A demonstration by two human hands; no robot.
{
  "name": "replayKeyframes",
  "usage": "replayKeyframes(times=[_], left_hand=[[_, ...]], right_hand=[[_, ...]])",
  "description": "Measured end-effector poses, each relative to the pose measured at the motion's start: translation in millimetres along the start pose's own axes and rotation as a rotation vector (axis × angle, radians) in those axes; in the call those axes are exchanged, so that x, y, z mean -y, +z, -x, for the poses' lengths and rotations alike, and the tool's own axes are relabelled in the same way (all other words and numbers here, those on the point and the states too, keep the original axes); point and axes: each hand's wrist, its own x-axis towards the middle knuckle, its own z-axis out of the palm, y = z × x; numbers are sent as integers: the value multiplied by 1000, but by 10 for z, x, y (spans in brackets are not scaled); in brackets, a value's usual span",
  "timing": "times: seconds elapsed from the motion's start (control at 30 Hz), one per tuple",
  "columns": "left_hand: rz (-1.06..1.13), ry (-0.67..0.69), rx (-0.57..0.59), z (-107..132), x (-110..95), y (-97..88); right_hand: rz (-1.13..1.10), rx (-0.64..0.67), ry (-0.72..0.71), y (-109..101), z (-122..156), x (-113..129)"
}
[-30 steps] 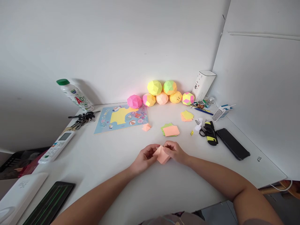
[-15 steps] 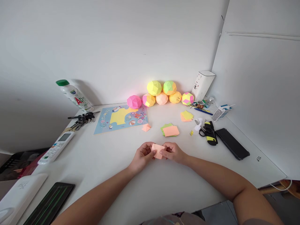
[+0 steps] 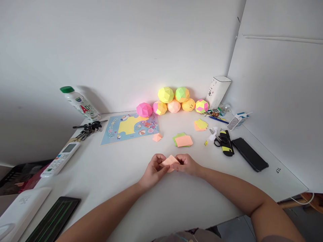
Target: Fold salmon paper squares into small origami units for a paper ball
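Both hands meet over the middle of the white table (image 3: 121, 174) and pinch a small orange paper piece (image 3: 170, 161) between them. My left hand (image 3: 154, 170) grips its left side with curled fingers. My right hand (image 3: 188, 164) holds the right side, fingers closed on it. The paper is folded and tilted, held just above the tabletop. A small folded orange piece (image 3: 157, 137) lies farther back, and a stack of orange and green paper squares (image 3: 183, 140) sits just behind my hands.
Several paper polyhedron balls (image 3: 166, 101) line the wall. A sticker sheet (image 3: 130, 126), keys (image 3: 87, 129), bottle (image 3: 79, 103) and remote (image 3: 60, 158) lie left. Scissors (image 3: 223, 142), a phone (image 3: 249, 154), more paper squares (image 3: 201, 124) and a white box (image 3: 218, 91) are at right. A keyboard (image 3: 54, 218) sits near left.
The orange paper has been turned and folded flatter between my fingers; both hands stayed in the same place, shifting slightly back.
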Motion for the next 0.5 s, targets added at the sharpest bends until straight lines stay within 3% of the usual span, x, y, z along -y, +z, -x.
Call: replayKeyframes(times=[0.17,0.37,0.5], left_hand=[[10,87,-17,21,23,13],[-397,416,9,10,6,-19],[-421,408,21,-19,52,-53]], right_hand=[[50,-23,-23,-4,-1,-22],[61,4,-30,-16,-1,-35],[38,-12,-17,-11,3,-39]])
